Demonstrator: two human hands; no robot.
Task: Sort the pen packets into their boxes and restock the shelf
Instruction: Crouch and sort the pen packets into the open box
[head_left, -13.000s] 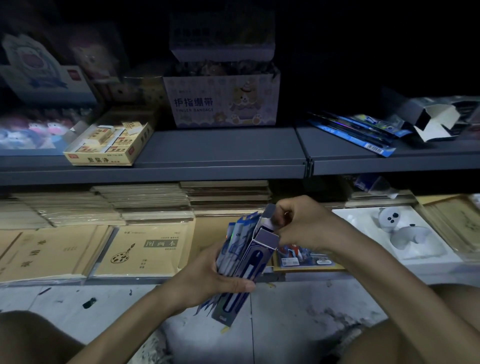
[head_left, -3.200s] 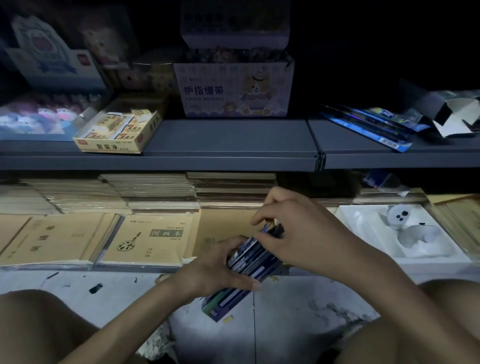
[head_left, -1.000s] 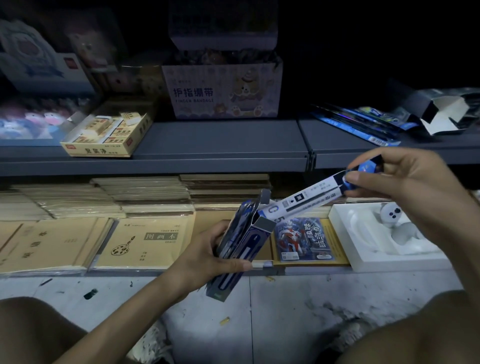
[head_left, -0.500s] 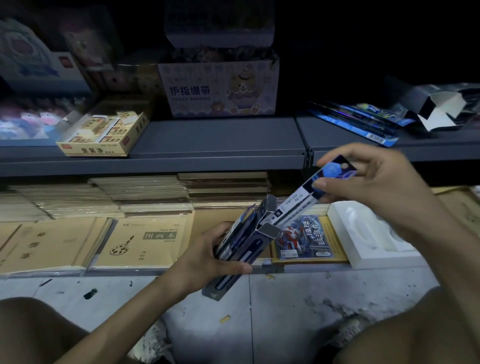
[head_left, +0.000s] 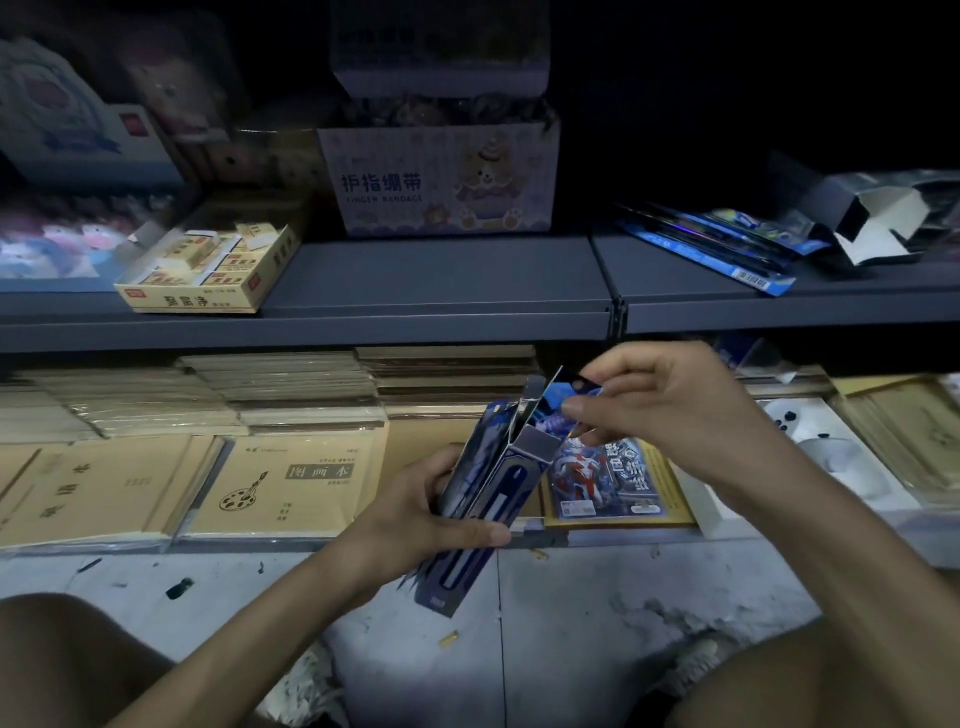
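Shelf (head_left: 426, 275): one box (head_left: 501, 493), one pinched packet (head_left: 563, 397)

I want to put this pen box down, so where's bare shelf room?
Bare: the grey upper shelf between the yellow eraser box and the shelf joint, in front of the finger bandage box. Right of the joint, loose pen packets and an open carton leave only a front strip. Below, notebooks pack the space.

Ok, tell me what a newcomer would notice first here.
At the centre, the left hand grips a tilted, open pen box while the right hand pinches a blue packet at its mouth. Behind, on the grey shelf, a pale box with a cartoon bear stands out.
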